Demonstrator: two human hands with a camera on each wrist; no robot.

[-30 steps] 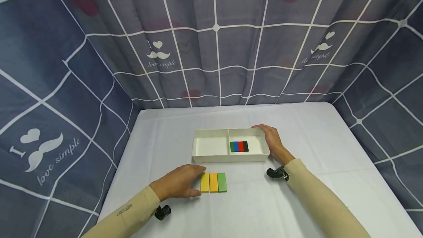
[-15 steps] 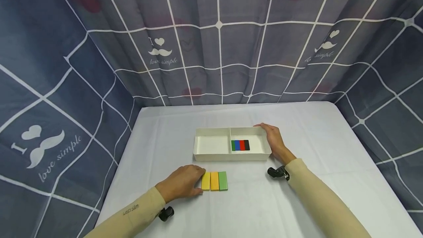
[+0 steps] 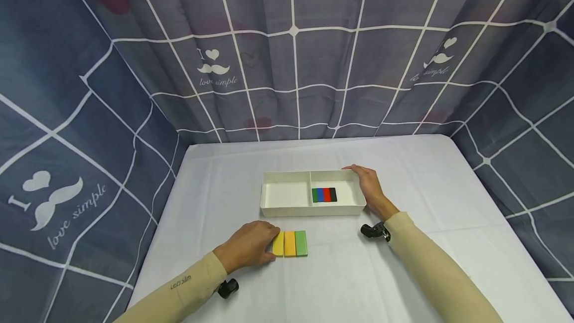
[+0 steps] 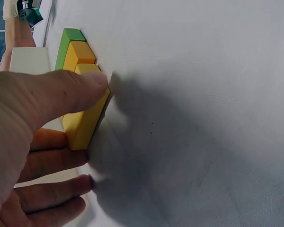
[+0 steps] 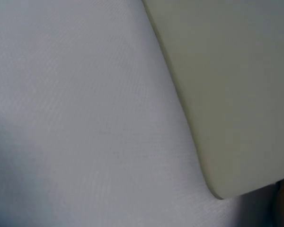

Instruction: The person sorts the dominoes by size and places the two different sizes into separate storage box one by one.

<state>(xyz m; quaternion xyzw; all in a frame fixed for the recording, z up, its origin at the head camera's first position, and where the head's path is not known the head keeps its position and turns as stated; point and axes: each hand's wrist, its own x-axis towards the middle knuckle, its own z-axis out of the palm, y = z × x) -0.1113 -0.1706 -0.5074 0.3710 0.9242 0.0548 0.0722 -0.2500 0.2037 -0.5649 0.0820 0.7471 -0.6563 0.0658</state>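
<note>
My left hand [image 3: 248, 244] pinches a yellow block [image 3: 278, 244], thumb on its near end and fingertips at its far end, as the left wrist view [image 4: 85, 125] shows. Right of it lie an orange block [image 3: 289, 244] and a light green block [image 3: 301, 243], side by side in a row. Behind them stands a white box [image 3: 287, 212] with two compartments. My right hand [image 3: 370, 188] grips its right end, fingers bent over the back corner. Against the divider in the right compartment sit thin pieces in green, blue, red and black [image 3: 333, 195]. The left compartment has nothing in it.
A white cloth [image 3: 341, 273] covers the table. Dark checked curtains [image 3: 269, 64] enclose it at the back and both sides. Black wrist devices [image 3: 374, 231] are strapped under both sleeves.
My left hand has moved slightly right and closed its thumb and fingers onto the yellow block. The right hand and the box keep their places; the head view shifts a little.
</note>
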